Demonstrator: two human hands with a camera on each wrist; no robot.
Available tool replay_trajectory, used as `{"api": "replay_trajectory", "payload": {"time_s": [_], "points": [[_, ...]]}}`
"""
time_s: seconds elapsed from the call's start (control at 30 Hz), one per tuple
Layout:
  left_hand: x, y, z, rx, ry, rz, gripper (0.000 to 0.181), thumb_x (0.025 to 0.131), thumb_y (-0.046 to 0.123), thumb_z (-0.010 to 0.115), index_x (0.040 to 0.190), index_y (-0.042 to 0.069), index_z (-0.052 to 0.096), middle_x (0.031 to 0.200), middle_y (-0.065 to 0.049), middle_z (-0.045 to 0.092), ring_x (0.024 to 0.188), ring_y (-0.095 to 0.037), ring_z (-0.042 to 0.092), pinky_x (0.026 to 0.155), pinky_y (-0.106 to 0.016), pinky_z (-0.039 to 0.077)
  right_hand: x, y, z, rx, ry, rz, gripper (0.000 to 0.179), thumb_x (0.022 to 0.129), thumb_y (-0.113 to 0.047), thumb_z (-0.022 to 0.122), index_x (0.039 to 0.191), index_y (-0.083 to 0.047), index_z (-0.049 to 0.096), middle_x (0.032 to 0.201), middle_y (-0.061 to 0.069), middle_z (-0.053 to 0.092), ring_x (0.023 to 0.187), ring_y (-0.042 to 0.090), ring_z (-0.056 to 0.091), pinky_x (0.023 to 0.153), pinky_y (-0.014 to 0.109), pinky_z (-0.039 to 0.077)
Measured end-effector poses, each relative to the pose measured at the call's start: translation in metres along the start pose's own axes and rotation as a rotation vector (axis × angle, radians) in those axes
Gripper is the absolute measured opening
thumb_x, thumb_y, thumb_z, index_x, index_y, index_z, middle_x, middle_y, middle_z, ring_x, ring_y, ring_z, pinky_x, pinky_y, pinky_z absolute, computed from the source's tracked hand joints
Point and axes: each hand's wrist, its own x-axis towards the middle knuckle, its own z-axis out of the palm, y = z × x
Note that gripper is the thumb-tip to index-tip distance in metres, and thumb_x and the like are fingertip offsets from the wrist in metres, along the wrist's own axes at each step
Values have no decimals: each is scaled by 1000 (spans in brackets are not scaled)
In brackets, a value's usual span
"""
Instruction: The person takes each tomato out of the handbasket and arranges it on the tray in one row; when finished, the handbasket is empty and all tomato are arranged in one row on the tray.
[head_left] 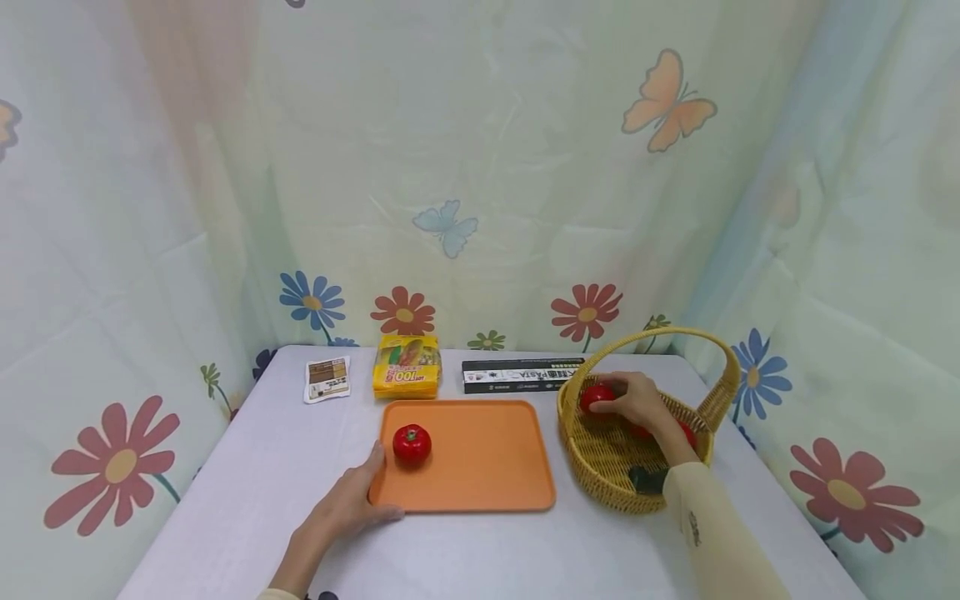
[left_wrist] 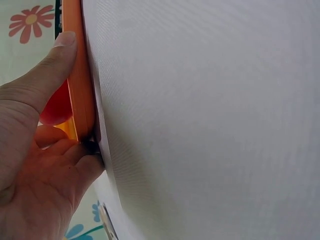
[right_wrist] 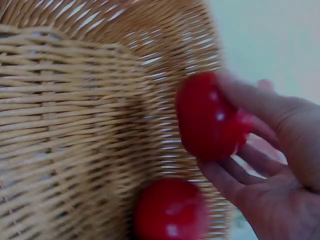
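My left hand (head_left: 351,498) grips the near left corner of an orange tray (head_left: 487,458), its thumb along the front edge. In the left wrist view the thumb lies against the tray's rim (left_wrist: 80,95) and the fingers bend round the corner. A red tomato (head_left: 412,445) sits on the tray's left part. My right hand (head_left: 637,406) reaches into a wicker basket (head_left: 600,479) and holds a tomato (right_wrist: 202,117) between thumb and fingers, close to the basket's woven side. Another tomato (right_wrist: 170,210) lies below it in the basket.
A dark green thing (head_left: 647,479) lies at the basket's near side, partly behind the right sleeve. The basket's tall handle (head_left: 660,332) arches over the right hand. Behind the tray are a yellow packet (head_left: 407,367), a black pasta box (head_left: 517,377) and a small sachet (head_left: 327,379).
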Motion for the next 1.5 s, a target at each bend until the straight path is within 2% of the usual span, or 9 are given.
{"api": "replay_trajectory", "payload": {"time_s": [0.2, 0.4, 0.6, 0.8, 0.93, 1.03, 1.2, 1.3, 1.5], "points": [[2, 0, 1, 9, 3, 6, 119, 80, 36, 98, 169, -1, 29, 168, -23, 42, 152, -44, 45, 122, -61, 42, -41, -11, -26, 140, -7, 17, 81, 102, -53, 72, 161, -3, 47, 147, 31, 59, 124, 45, 65, 104, 54, 60], [3, 0, 0, 11, -3, 0, 120, 79, 36, 98, 169, 0, 28, 169, -23, 41, 152, -43, 45, 121, -61, 42, -88, -13, -31, 338, -168, -112, 61, 110, -32, 62, 161, -1, 47, 151, 30, 54, 125, 35, 63, 95, 40, 65], [2, 0, -2, 9, -4, -12, 119, 80, 36, 98, 169, 0, 27, 169, -23, 41, 153, -44, 43, 122, -61, 41, -108, -47, 4, 468, -335, -197, 55, 105, -23, 69, 152, 4, 56, 145, 30, 60, 122, 31, 65, 91, 35, 65], [3, -2, -1, -6, -3, -5, 117, 81, 34, 97, 169, -1, 28, 170, -23, 39, 154, -44, 42, 122, -61, 41, -96, -91, 76, 667, -414, -216, 55, 100, -18, 77, 147, 5, 60, 141, 26, 65, 117, 31, 70, 97, 34, 63], [3, -4, 4, -22, -17, 0, 117, 81, 35, 97, 169, -1, 28, 170, -24, 40, 154, -45, 41, 122, -61, 40, -74, -107, 130, 760, -330, -146, 52, 96, -12, 80, 141, 5, 60, 136, 21, 68, 118, 29, 69, 102, 38, 61], [3, -6, 8, -31, -21, 23, 117, 81, 35, 97, 168, -3, 29, 170, -24, 40, 155, -44, 41, 123, -61, 39, -59, -115, 161, 734, -230, -92, 57, 93, -11, 83, 143, 0, 59, 136, 17, 66, 126, 31, 64, 111, 46, 56], [3, -3, 7, -30, -17, 42, 115, 82, 35, 97, 168, -3, 30, 170, -23, 40, 155, -43, 41, 124, -60, 39, -39, -121, 190, 604, -159, -89, 62, 90, -12, 87, 147, -7, 62, 139, 16, 64, 130, 36, 58, 107, 49, 59], [4, -2, 5, -28, -22, 24, 116, 82, 37, 96, 169, -1, 28, 170, -22, 40, 155, -43, 41, 123, -60, 40, -32, -122, 202, 561, -150, -122, 55, 87, -8, 90, 137, -5, 65, 136, 16, 65, 126, 36, 60, 102, 47, 62], [3, -4, 1, -20, -14, 31, 116, 82, 37, 96, 169, -1, 28, 170, -22, 40, 154, -43, 42, 124, -61, 38, -30, -123, 214, 489, -131, -204, 61, 77, 0, 97, 123, -6, 57, 128, 14, 65, 128, 39, 60, 109, 57, 56]]}}
